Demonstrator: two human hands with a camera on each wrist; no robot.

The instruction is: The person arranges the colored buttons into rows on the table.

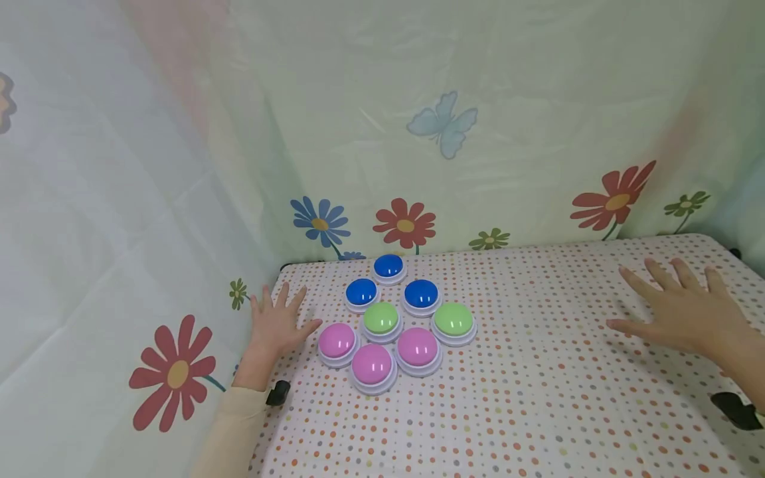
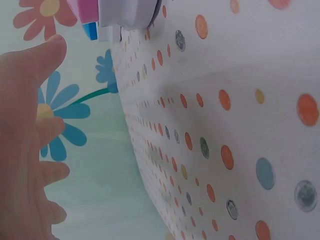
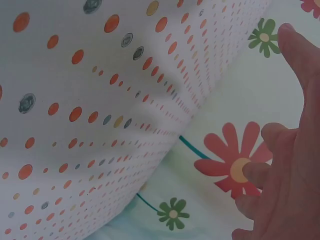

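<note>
Several dome-topped push buttons on white round bases stand in a cluster on the dotted table. At the back are three blue buttons [image 1: 388,265], in the middle two green buttons [image 1: 453,319], and at the front three pink buttons [image 1: 372,364]. Just left of the cluster my left hand [image 1: 277,328] hovers with spread fingers, its thumb pointing toward the nearest pink button [image 1: 337,340]. Far to the right, my right hand [image 1: 687,312] is held over the table, fingers spread and holding nothing. In the left wrist view a pink button [image 2: 87,10] shows at the top edge.
A white cloth with colored dots covers the table [image 1: 538,398]. Behind and to the left hangs a pale curtain [image 1: 358,133] printed with flowers and a butterfly. Black wrist straps [image 1: 278,393] sit on both wrists.
</note>
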